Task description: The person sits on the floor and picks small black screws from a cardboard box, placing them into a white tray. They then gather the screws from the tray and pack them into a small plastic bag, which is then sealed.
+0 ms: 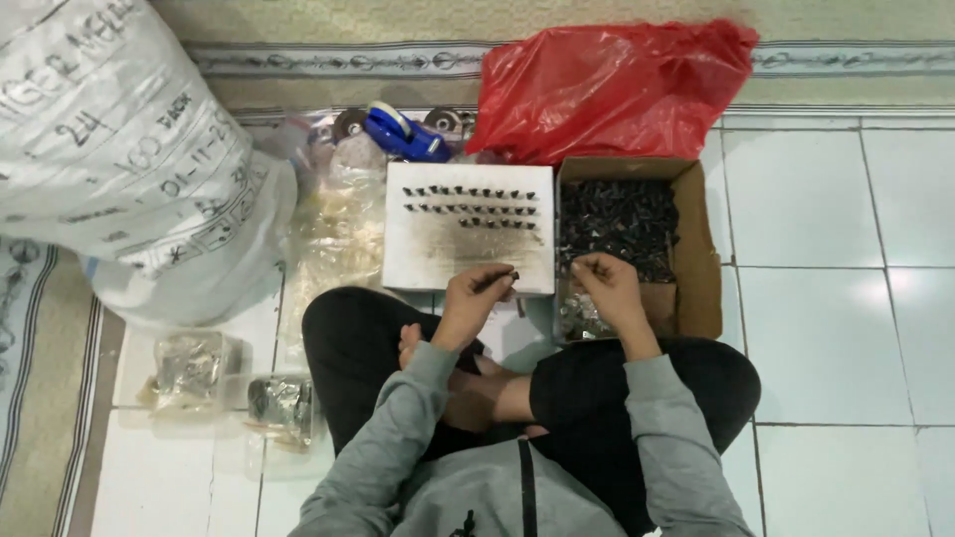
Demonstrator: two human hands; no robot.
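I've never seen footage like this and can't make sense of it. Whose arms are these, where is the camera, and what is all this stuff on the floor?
There is no machine here: a person sits cross-legged on a tiled floor, and the one camera sits on their head, looking down. The left hand pinches a small dark part over a white board that carries rows of similar parts. The right hand reaches over a cardboard box full of dark pieces; what its grip holds is too small to tell. Behind lie a red plastic bag, a blue tape dispenser and a big white sack. Clear bags of parts lie at the left.
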